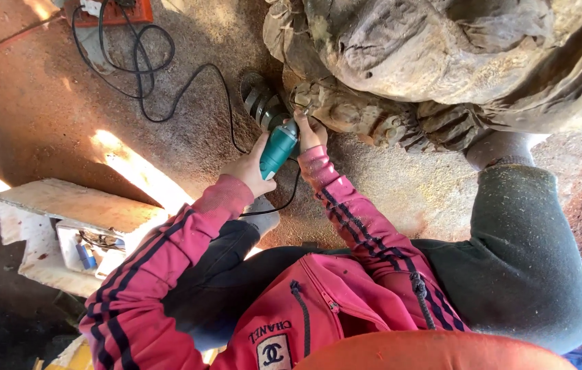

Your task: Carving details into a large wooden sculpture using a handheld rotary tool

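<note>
Pink jacket (305, 301), black-striped sleeves (168, 253); dark trousers (517, 260).

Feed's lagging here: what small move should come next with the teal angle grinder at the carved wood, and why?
Probably ease the teal angle grinder slightly along the carved grey wood root: the left hand grips its body, the right hand steadies near the head, which meets the carving's edge.

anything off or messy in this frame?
Mostly mess. Sawdust covers the ground below the carved wood. The grinder's black cord lies in loose tangled loops across the floor. Left hand and right hand both hold the green grinder at the wood. No visible damage.
</note>
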